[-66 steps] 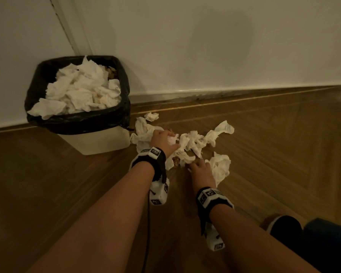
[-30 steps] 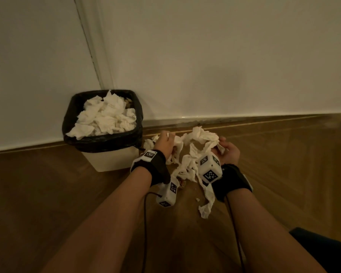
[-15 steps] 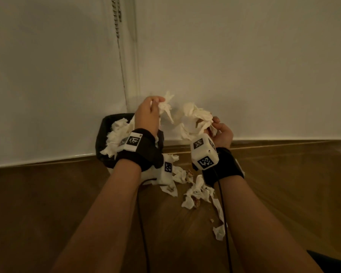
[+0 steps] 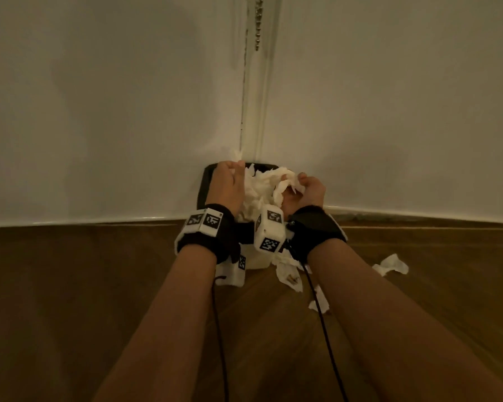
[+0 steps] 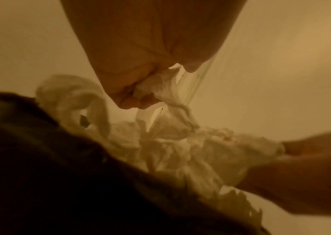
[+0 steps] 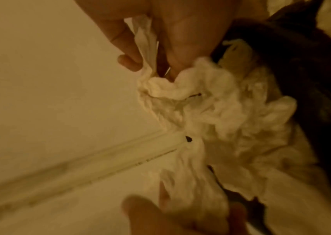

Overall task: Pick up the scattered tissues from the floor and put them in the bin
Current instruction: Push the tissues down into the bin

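A bin with a black liner (image 4: 203,184) stands in the wall corner, heaped with white tissues (image 4: 259,190). Both hands hover over its opening. My left hand (image 4: 235,171) grips a wad of tissue (image 5: 161,85) in a curled fist. On the other side, my right hand (image 4: 302,181) pinches a strip of tissue (image 6: 146,39) between thumb and fingers. The held tissues hang down into the heap (image 6: 231,111) on the bin. Several tissues lie on the floor: one clump (image 4: 288,275) by the bin's base, a piece (image 4: 391,264) further right, and a scrap (image 4: 318,305) nearer me.
White walls meet in a corner behind the bin, with a skirting board (image 4: 99,221) along the wooden floor (image 4: 70,300). Black cables (image 4: 219,329) hang from both wrist cameras. The bin's lower white body (image 4: 257,261) is mostly hidden by my wrists.
Both hands gathered tissues from the floor, lifted them, and have now come down over the bin's heap. Some pieces stayed behind on the floor to the right.
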Demonstrator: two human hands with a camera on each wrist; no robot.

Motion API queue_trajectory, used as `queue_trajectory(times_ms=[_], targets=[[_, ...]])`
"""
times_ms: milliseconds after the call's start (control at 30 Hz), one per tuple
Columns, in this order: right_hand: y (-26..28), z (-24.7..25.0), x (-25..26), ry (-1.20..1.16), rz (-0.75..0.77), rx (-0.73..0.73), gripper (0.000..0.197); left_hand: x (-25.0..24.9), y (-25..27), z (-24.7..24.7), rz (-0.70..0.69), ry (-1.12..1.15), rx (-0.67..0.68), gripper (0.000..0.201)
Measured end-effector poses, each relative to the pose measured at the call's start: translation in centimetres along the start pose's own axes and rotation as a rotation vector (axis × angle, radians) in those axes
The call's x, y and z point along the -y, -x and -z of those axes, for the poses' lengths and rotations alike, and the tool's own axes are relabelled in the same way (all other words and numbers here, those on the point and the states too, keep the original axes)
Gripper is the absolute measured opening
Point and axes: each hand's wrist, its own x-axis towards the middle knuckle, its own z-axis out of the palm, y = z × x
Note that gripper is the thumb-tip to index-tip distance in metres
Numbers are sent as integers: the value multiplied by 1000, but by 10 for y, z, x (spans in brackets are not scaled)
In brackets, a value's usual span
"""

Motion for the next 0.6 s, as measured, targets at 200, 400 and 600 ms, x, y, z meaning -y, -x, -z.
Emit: queue_trajectory(times_ms=[200, 400, 600], targets=[[-11, -12, -15, 986, 251, 141, 32, 13, 4, -3, 34, -440, 193, 42], [-13, -7, -24, 1810, 317, 355, 39, 17, 9, -1, -3, -559, 154, 44], [-10, -6, -32, 2292, 133, 454, 53, 16, 19, -10, 26, -525, 409, 49]])
